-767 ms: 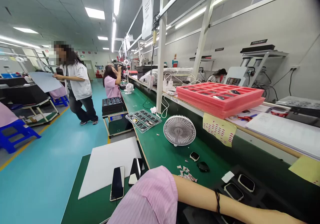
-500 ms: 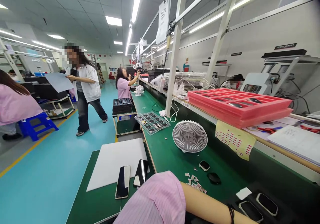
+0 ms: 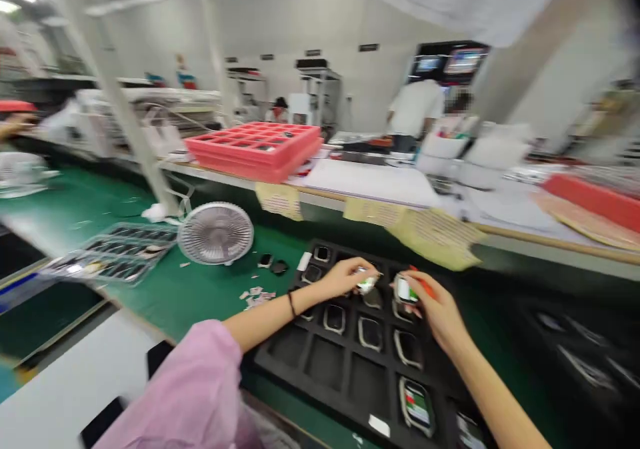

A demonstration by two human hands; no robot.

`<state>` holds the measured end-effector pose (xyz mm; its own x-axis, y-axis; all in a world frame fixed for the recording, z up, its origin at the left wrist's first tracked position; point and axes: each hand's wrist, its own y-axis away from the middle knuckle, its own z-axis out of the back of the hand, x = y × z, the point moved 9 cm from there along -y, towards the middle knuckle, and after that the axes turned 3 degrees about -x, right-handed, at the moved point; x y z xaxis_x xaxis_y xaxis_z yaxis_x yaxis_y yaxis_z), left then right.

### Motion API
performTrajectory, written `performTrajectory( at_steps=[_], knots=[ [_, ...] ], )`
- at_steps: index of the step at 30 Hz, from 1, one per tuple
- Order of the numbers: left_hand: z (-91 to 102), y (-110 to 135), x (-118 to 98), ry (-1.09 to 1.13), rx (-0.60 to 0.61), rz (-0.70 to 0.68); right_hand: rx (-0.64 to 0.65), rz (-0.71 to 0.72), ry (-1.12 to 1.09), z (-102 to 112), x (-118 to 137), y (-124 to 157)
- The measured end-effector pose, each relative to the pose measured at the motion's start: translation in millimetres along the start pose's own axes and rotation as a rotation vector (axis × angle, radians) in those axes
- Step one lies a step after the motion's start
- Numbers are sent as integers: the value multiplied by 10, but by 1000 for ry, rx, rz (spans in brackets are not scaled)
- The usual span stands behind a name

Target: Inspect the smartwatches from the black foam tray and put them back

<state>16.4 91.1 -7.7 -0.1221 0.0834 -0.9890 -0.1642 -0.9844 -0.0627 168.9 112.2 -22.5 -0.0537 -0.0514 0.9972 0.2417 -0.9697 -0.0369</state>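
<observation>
Clock: centred on the black tray (image 3: 347,372), 12 pointing away from the wearer.
Left hand (image 3: 350,274): at 12 o'clock over the tray, fingertips pinched on a shiny piece (image 3: 367,281), too blurred to name.
Right hand (image 3: 436,302): at 2 o'clock, thumb and fingers clamped on a lit watch (image 3: 404,291); a red-orange item (image 3: 424,283) shows beside these fingers.
Tray watches: dark-faced ones sit in several compartments; another watch (image 3: 417,405), its screen red, green and white, lies at 4 o'clock.
White label (image 3: 379,425): on the tray's near edge, between 5 and 6 o'clock.
Fan (image 3: 216,233): on the green bench at 10 o'clock, well apart from the hands.
Paper scraps (image 3: 257,297): between 9 and 10 o'clock, just beside the tray.
Red foam tray (image 3: 225,159): on the shelf at 11 o'clock.
Yellow sheets (image 3: 437,237): hanging from the shelf edge, around 1 o'clock.
</observation>
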Motion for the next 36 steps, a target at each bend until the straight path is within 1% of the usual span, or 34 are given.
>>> performTrajectory(
  at_steps=[1,3,6,9,18,24,30,36],
  knots=[
    [-17,-37,41,-3,23,15,-35,-66,-13,108,-32,58],
    [-37,-96,79,9,52,31,-43,-105,-57,148,-5,86],
    [-60,-118,60,23,92,37,-28,-89,-60,78,78,31],
    [-78,-102,25,26,122,22,9,-72,-68,16,105,29],
    [-114,-83,-38,24,166,-129,59,-28,-109,25,75,43],
    [-150,-71,36,81,201,-36,36,-8,-115,43,94,49],
    [-110,-103,76,32,166,-11,-26,-47,-125,98,99,50],
    [-67,-99,23,-52,129,-9,-62,-89,-86,131,101,55]
  ],
)
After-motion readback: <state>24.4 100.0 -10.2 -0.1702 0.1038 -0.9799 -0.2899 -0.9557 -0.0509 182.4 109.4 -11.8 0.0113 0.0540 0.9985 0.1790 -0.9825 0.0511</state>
